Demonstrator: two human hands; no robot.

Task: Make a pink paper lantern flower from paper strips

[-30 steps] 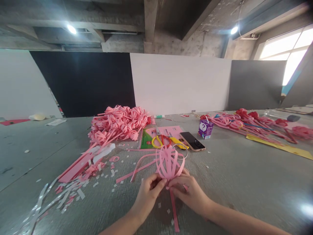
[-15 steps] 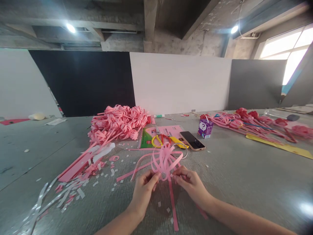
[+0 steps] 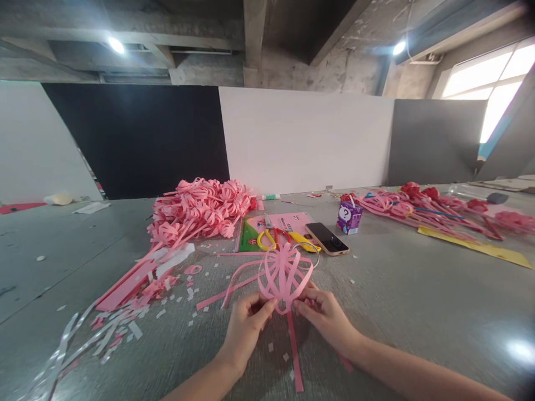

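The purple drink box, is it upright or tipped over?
Upright: the purple drink box stands on the table, its straw pointing up.

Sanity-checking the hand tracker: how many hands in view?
2. The left hand is at the lower left of the looped pink strips, the right hand at their lower right. Some fingers are partly hidden; no third hand shows.

1 phone (image 3: 326,238) on tbl (image 3: 397,289), L of 1 carton (image 3: 349,217).
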